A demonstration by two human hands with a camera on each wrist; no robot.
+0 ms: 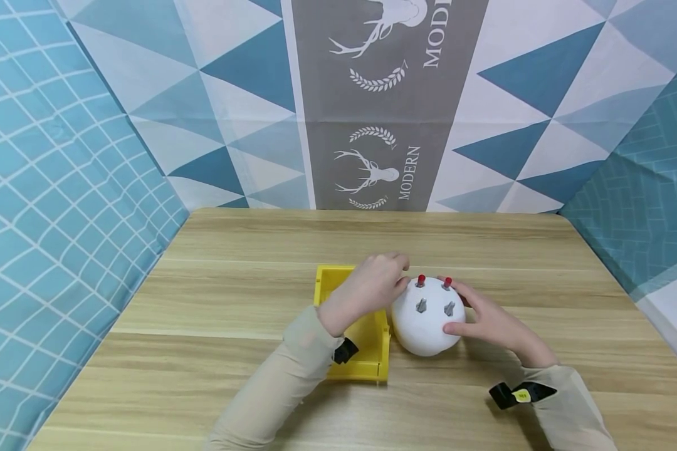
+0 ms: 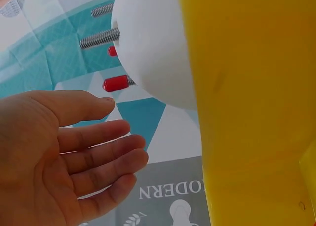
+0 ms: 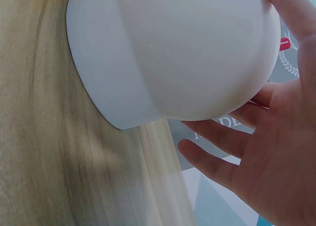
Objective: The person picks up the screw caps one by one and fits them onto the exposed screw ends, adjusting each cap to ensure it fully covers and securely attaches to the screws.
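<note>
A white rounded body (image 1: 425, 332) with a broad base stands on the table. Four-sided in layout on its top are two bare threaded bolts (image 2: 100, 38) and two studs with red caps (image 2: 116, 83). My right hand (image 1: 488, 319) holds the body from the right side, thumb in front and fingers round the back; its fingers (image 3: 217, 134) lie against the white surface. My left hand (image 1: 368, 286) hovers over the yellow bin, close to the left red cap. In the left wrist view its loosely bent fingers are apart from the caps and hold nothing.
The yellow bin (image 1: 352, 371) sits directly left of the white body, partly hidden by my left forearm; its contents under the arm cannot be seen. Both stand on a wood-grain table (image 1: 214, 351). Patterned cloth walls (image 1: 248, 156) rise behind and on both sides.
</note>
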